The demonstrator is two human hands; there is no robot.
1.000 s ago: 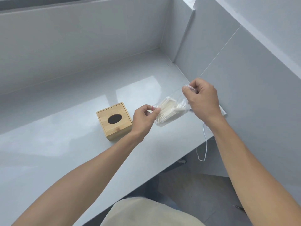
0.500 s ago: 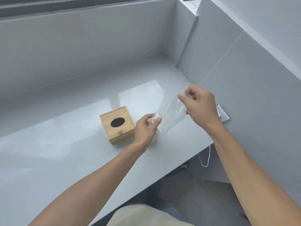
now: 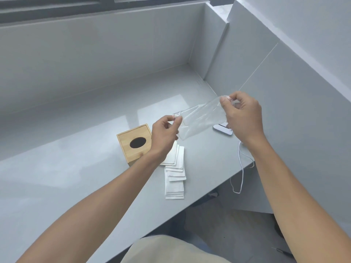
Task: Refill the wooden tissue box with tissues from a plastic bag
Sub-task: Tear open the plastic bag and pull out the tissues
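Nearest on the grey counter (image 3: 66, 186), white tissues (image 3: 175, 173) lie fanned in a loose overlapping row, just right of the wooden tissue box (image 3: 135, 143) with its dark oval opening. Above them, the left hand (image 3: 164, 134) pinches one corner of the clear plastic bag (image 3: 201, 118), and the right hand (image 3: 242, 118) pinches the far corner. A white device (image 3: 222, 129) with a cable (image 3: 241, 168) lies farther right.

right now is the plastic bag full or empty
Empty: the plastic bag is see-through with nothing inside, and the tissues lie spilled on the counter.
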